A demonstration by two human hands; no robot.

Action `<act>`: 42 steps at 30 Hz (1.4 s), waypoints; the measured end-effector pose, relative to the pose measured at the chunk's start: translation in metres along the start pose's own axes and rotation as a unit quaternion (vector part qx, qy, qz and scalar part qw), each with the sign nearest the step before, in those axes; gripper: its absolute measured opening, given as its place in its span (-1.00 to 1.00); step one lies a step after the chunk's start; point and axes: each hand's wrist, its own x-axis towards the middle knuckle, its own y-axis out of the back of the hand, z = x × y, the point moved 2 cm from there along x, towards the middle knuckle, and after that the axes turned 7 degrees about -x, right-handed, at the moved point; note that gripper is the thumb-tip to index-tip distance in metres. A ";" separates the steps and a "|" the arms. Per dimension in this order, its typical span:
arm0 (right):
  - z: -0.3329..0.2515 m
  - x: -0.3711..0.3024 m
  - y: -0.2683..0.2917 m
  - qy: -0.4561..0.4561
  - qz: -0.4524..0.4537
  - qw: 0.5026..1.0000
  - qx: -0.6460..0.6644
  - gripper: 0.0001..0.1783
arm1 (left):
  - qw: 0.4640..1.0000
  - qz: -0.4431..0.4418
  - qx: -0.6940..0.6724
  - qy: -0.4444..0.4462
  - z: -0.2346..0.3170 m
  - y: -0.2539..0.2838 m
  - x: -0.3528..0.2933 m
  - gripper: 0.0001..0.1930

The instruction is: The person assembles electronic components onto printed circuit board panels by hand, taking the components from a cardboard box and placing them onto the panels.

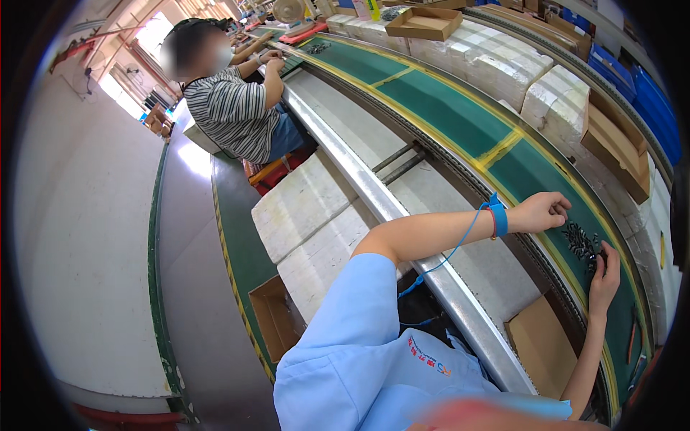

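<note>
Foam blocks [496, 61] and a shallow carton [619, 147] lined the far side of a green belt [445, 108], with a co-worker [230, 108] seated well up the line. Small black parts [578, 242] lay in a loose heap on the belt, between the person's two hands, which were apart. Curled just beside the heap, the left hand [540, 211] might have held something; I couldn't tell. The right hand [606, 276] had its fingertips at the heap's edge, though whether they pinched a piece I couldn't tell either. To my eye, a careless sweep could have scattered the parts, since nothing penned them in, and the cord [411, 287] from the blue strap [498, 217] could have snagged on the metal rail [346, 164] if that arm stretched. Yellow-taped edges ran close on both sides, leaving little room crosswise; lengthwise, the belt offered more beyond the left hand, while a reddish stick [632, 343] lay near the right forearm.
</note>
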 end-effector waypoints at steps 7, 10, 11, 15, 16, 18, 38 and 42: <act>0.016 -0.001 -0.003 0.007 -0.004 1.000 -0.008 -0.80 | 1.000 0.005 -0.001 -0.006 0.003 0.001 -0.001 -0.73; 0.002 -0.001 0.001 -0.023 -0.013 0.999 -0.029 -0.84 | 1.000 -0.004 0.010 -0.007 0.000 0.001 -0.001 -0.74; -0.001 -0.001 0.002 -0.023 -0.012 0.999 -0.030 -0.84 | 1.000 -0.004 0.010 -0.007 0.001 0.001 -0.001 -0.74; -0.001 0.001 0.006 -0.018 -0.007 0.999 -0.036 -0.86 | 1.000 -0.010 0.014 -0.012 0.005 -0.001 -0.001 -0.76; 0.001 0.002 0.004 -0.009 -0.013 1.000 -0.024 -0.86 | 1.000 -0.005 0.017 -0.013 0.005 0.001 -0.002 -0.77; 0.005 0.002 0.001 -0.020 -0.024 0.999 -0.008 -0.86 | 0.999 -0.007 0.029 -0.010 0.006 0.002 -0.005 -0.77; 0.017 0.001 -0.001 -0.046 0.006 0.993 0.108 -0.88 | 0.997 -0.017 0.071 -0.013 0.011 0.003 -0.005 -0.80; 0.017 0.002 0.001 -0.056 0.002 0.996 0.066 -0.89 | 0.998 -0.016 0.066 -0.015 0.010 0.003 -0.005 -0.80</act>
